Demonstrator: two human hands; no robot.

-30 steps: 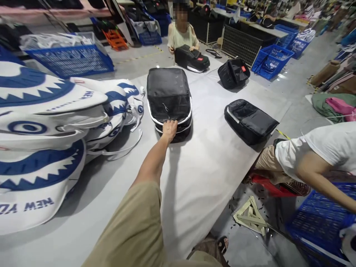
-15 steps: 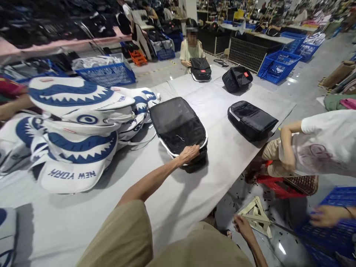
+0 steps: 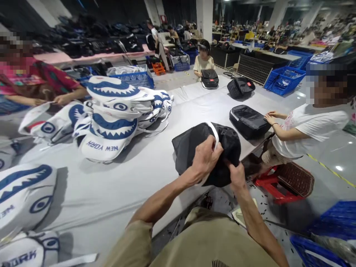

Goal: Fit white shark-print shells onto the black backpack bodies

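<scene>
A black bag [image 3: 189,144] with white piping lies tilted near the table's front edge, close to my body. My left hand [image 3: 205,157] is closed on its white-trimmed edge, fingers wrapped round the piping. On the bag's right side, my right hand [image 3: 236,174] grips the black fabric; its fingertips are partly hidden. Just beyond it rests another black bag [image 3: 247,120], with a co-worker's hands on its near right corner. Left of my bag stands a stack of white bags [image 3: 108,126] with blue shark-mouth prints and "NEW YORK" lettering.
The white table [image 3: 116,193] runs away from me. More white bags [image 3: 25,196] lie at the near left. Two black bags with red labels [image 3: 240,88] sit farther back. Co-workers are at the left, far end and right. A red stool [image 3: 278,185] and a blue basket [image 3: 328,237] stand right.
The black bag has come nearer me and rightward, turned from lying with its mesh-like panel upward. My right hand has risen from beside the table onto it. The right co-worker now touches a bag.
</scene>
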